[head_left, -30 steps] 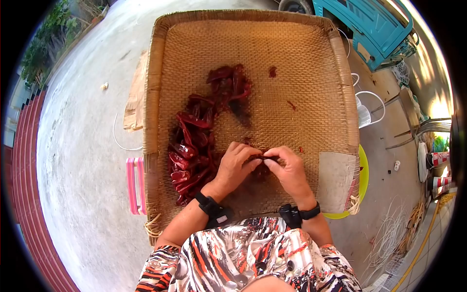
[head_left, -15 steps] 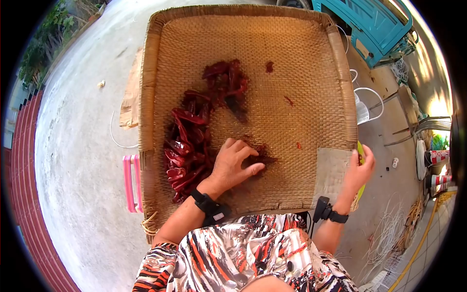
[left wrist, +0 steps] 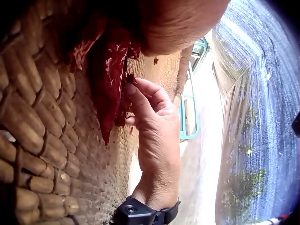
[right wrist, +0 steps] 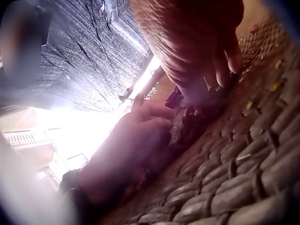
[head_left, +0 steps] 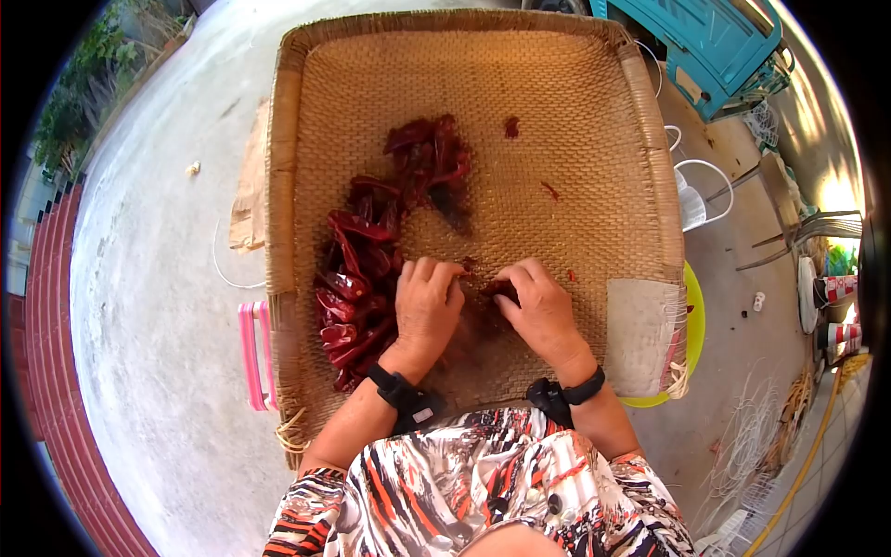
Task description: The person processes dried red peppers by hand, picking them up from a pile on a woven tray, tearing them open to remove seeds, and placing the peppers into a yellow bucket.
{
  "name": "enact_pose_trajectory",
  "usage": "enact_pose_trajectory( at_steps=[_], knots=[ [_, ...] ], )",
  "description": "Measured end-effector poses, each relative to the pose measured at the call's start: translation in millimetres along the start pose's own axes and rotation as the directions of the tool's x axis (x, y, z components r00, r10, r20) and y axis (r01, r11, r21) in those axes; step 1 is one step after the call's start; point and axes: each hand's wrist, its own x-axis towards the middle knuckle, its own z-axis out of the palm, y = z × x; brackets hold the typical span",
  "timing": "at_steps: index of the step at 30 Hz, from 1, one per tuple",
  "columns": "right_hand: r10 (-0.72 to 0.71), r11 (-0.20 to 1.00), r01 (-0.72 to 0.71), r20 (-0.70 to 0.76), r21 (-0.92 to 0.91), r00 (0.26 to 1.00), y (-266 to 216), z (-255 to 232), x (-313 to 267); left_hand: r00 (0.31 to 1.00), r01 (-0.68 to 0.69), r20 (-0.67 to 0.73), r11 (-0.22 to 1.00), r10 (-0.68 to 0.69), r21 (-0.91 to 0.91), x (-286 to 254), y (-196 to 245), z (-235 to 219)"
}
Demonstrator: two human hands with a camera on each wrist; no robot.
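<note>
Dried red chili peppers [head_left: 357,269] lie in a glossy heap on the left part of a woven tray [head_left: 557,121]. Just right of the heap, my left hand [head_left: 427,306] has its fingers bent around a dried chili [left wrist: 110,79], which points down toward the weave in the left wrist view. Facing it, my right hand [head_left: 543,316] pinches a dark red bit of chili [head_left: 502,290] between thumb and fingers, close to that pepper's edge. In the right wrist view, my left hand [right wrist: 140,140] is partly washed out by glare.
Small red scraps [head_left: 511,127] and yellow seeds [right wrist: 276,86] dot the weave. A yellow-green basin [head_left: 693,325] shows past the tray's right edge, below a white-handled bucket [head_left: 691,206]. A pink-striped stool [head_left: 252,357] stands left; a teal cart [head_left: 710,46] is at the back right.
My right hand went from beside my left hand out over the tray's right edge by the basin, then came back. My left hand has shifted slightly left and stayed at the chili.
</note>
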Motion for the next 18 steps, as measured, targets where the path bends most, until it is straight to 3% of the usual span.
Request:
enact_pose_trajectory(
  at_steps=[6,9,12,15,16,18],
  knots=[
    [0.046,0.993,-0.042,0.039,-0.114,0.998,1,6,-1,1.000,-0.029,0.001,0.998,0.029,-0.047,-2,-1,4],
    [0.013,0.992,-0.014,-0.010,-0.124,1.000,4,10,-1,0.998,-0.053,0.032,0.997,0.055,-0.061,-3,1,3],
    [0.063,0.998,-0.062,-0.061,0.020,0.996,13,14,-2,0.990,-0.114,0.074,0.991,0.119,-0.064,-1,4,0],
    [0.214,0.947,-0.183,-0.092,0.265,0.972,13,2,-4,0.972,-0.164,0.154,0.982,0.176,-0.092,-2,4,-1],
    [0.303,0.900,-0.274,-0.036,0.339,0.952,10,-9,-5,0.966,-0.168,0.180,0.980,0.186,-0.110,-1,5,-3],
    [0.354,0.891,-0.292,-0.130,0.348,0.926,13,-28,-11,0.951,-0.174,0.233,0.974,0.205,-0.147,0,7,-6]
  ],
)
